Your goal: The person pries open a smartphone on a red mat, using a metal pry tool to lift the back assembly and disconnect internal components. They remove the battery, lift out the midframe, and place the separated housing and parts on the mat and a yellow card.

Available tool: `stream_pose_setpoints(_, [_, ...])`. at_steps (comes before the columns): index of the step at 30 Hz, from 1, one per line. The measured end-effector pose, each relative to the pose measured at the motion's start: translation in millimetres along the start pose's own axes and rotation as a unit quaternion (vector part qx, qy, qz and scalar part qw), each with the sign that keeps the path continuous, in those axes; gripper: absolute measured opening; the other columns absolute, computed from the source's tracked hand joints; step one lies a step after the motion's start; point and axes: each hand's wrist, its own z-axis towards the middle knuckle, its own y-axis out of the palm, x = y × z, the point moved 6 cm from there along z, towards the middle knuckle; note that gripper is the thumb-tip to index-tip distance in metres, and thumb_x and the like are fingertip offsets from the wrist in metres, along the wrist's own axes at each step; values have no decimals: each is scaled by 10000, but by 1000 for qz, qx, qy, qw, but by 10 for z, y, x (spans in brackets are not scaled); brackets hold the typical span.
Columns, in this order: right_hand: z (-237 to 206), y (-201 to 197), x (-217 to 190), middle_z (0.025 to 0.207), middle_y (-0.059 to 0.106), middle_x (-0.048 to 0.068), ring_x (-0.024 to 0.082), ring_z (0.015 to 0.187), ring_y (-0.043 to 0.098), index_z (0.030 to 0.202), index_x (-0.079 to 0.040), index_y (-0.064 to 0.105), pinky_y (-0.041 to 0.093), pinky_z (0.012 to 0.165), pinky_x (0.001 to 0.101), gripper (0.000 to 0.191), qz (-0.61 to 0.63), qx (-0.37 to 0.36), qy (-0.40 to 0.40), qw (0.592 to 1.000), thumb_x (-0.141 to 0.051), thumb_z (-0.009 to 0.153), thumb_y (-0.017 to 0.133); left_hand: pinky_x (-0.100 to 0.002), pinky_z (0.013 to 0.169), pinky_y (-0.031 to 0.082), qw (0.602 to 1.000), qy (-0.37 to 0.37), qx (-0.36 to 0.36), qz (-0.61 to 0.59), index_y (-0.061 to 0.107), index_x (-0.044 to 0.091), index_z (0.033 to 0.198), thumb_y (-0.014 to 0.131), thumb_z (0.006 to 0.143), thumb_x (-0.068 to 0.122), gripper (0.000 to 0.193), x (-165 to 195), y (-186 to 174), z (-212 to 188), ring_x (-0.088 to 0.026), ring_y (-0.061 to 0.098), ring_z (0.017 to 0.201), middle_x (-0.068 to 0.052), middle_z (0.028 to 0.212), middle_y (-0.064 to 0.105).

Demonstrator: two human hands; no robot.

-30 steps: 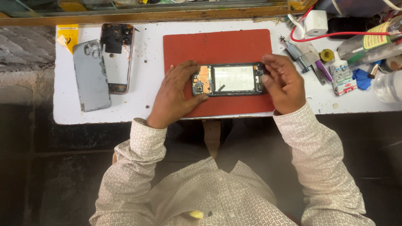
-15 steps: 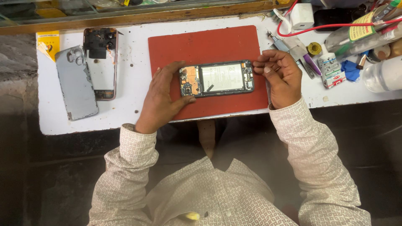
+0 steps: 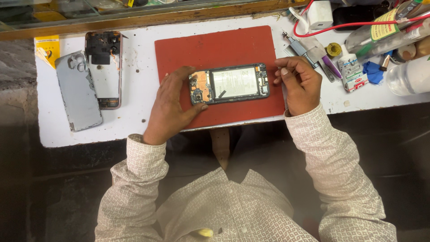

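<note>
The opened phone [image 3: 229, 84] lay on the red mat [image 3: 215, 47]. The left hand [image 3: 172, 107] gripped its nine o'clock end. The right hand [image 3: 300, 83], fingers curled, touched its three o'clock end, holding nothing. A slip could scratch the bare parts.

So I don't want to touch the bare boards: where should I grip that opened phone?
Grip the phone by its long frame edges, coming from above: it lies flat, open side up, on the red mat, its boards exposed at both short ends.
</note>
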Motion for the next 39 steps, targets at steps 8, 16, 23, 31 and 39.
stream_pose_setpoints(8, [-15,197,-347,1119,619,85,131,916,595,1131,41,704,514,810,266,127,-111,-106,-63,986,42,1044,611,-543,1225,320,1000,-1,4,1,488,108,1423,920,744,246,817,-15,21,2,-352,520,1377,-120,1461,561])
stream_pose_setpoints(16, [217,1007,-446,948,563,98,213,773,577,1039,-29,722,464,658,332,92,-241,-254,-123,928,-21,969,662,-533,1241,287,1000,-15,3,-6,453,96,1470,935,721,276,908,-49,47,20,-329,524,1375,-105,1449,576])
stream_pose_setpoints(23, [392,1285,-282,947,570,147,339,847,617,1053,-18,690,503,734,444,99,-324,-286,-158,888,-35,977,628,-534,1235,303,1000,-5,13,-11,446,93,1477,936,713,267,925,-55,68,22,-338,520,1375,-109,1441,578])
stream_pose_setpoints(31, [410,1308,-234,952,584,141,336,847,641,1060,-24,693,528,734,439,118,-344,-284,-164,880,-52,978,613,-535,1231,305,1000,-7,12,-9,439,98,1481,938,710,261,933,-71,97,24,-331,524,1373,-107,1441,577])
stream_pose_setpoints(39, [502,1445,-166,907,632,121,324,813,662,1053,-35,650,522,704,459,110,-406,-305,-122,853,-68,980,575,-538,1230,301,1000,-10,8,-14,442,97,1473,934,708,254,923,-68,97,33,-333,517,1383,-104,1446,578])
